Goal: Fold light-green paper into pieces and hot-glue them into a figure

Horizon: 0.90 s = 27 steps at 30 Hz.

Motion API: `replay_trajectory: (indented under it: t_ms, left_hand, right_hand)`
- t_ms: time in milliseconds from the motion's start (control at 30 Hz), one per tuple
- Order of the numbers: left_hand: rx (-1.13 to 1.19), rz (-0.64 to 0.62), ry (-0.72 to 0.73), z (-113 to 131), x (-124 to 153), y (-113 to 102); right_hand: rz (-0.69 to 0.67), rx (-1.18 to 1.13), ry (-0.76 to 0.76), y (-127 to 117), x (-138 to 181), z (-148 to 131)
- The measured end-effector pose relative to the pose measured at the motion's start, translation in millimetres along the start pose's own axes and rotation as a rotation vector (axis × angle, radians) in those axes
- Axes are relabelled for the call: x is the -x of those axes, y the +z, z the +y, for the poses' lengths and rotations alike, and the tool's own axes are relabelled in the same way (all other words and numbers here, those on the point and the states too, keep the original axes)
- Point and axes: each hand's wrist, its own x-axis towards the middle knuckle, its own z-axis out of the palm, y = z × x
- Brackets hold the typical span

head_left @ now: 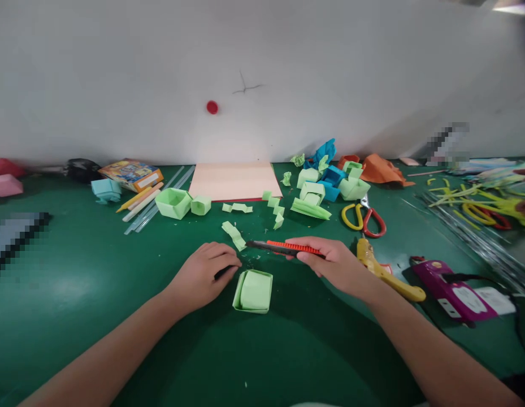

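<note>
the right hand [336,260] is clamped around a red cutter [294,247], thumb and fingers closing on its ridged body, with the dark front end pointing toward the left edge of the green surface [228,362]. the left hand [207,274] looks empty, its fingers loosely curled and slightly apart from the thumb, just beside a light green paper box [254,294]. the box sits between the two forearms, nearer the near edge of the surface than the cutter is. a creased green paper strip [234,235] lies on the far-edge side of both, by the cutter's front end; whether the two touch is hard to tell from here. the cutter should feel light, rigid and perhaps a little slick, so the ridged body is the place to grip, well back from the front. the box is probably very light, firm along its folds yet easily crushed; two opposite walls, pinched gently, would suit it. the strip likely bends at each crease and is best held flat near one end.
</note>
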Motion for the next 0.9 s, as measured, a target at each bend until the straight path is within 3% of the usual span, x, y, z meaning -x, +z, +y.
replay_trajectory:
  t_ms: [167,500,900]
  left_hand:
    - [0.002,-0.01,-0.01,-0.3,0.5,0.1]
    - [0.0,-0.021,-0.008,-0.5,-0.1,0.2]
    - [0.001,0.008,0.006,0.8,-0.9,0.5]
  right_hand:
    - [0.01,0.257,-0.074,-18.6,2.9,6.9]
    - [-0.035,0.329,0.086,-88.5,38.4,30.0]
    - [0.006,0.397,0.194,-99.1,91.8,57.2]
